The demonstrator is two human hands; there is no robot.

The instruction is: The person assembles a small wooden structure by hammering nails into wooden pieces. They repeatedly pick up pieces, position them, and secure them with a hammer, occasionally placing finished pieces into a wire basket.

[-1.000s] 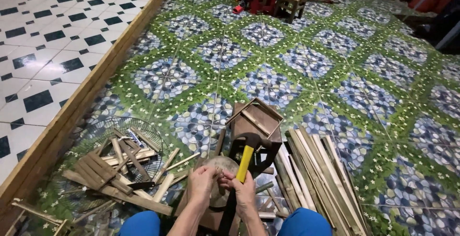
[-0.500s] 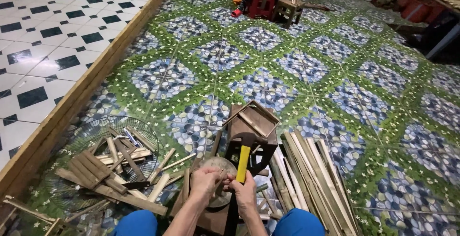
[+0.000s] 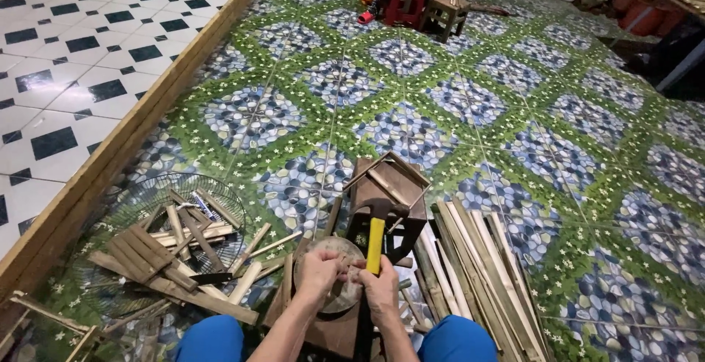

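Vs 0.5 s ago: both hands sitting a bit higher over the round wooden block (image 3: 332,283), hammer barely shifted. Left hand (image 3: 320,272) is pinching a thin bamboo sliver (image 3: 351,263) w/ curled fingers; right hand (image 3: 381,294) is closing round the yellow-handled claw hammer (image 3: 375,237), its head pointing away, just beyond the knuckles. Loose bamboo slats (image 3: 477,274) are lying at right.

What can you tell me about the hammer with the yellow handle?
The hammer has a bright yellow handle and a dark metal head with a curved claw. It lies tilted, head pointing away from the person, resting against a small brown wooden stool. Its lower handle end sits right beside the right hand, close to the round wooden block where both hands work. Whether the hand actually grips it cannot be told.
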